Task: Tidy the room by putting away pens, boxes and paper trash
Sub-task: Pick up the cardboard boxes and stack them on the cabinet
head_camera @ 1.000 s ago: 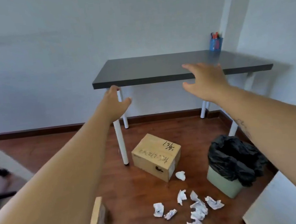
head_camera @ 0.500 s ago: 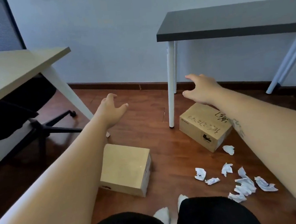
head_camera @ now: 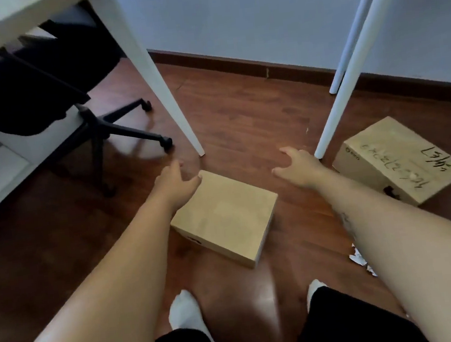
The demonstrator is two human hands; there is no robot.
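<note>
Since the head has dipped lower than half a second ago, the dark tabletop seen then is gone from view; only white legs (head_camera: 160, 85) remain. Nearest: black-clad knees (head_camera: 346, 322) and two white socks (head_camera: 188, 314) on the wood floor (head_camera: 228, 131), feet wider apart than before. Both bare forearms (head_camera: 123, 265) reach forward. Paper scraps (head_camera: 359, 259): a few peek out by the right forearm; the rest of the earlier scatter no longer shows. Plain box (head_camera: 223, 215), closed, on the floor just ahead of the socks, between the two forearms; earlier it lay off to the left. Left hand (head_camera: 177, 184): fingers spread, relaxed, holding nothing, over the box's far left corner; contact cannot be told. Right hand (head_camera: 299, 167): spread likewise, thumb turned inward, holding nothing, over bare floor past the box's far right corner, apart from it. Both hands sit lower and nearer the box than before. Marked box (head_camera: 401, 163), black writing on top, on the floor to the right, just beside a leg (head_camera: 344, 83). Another leg stands just beyond the left hand. Black chair (head_camera: 29, 88) far left under a pale tabletop (head_camera: 3, 27). Wall (head_camera: 244, 15) behind.
</note>
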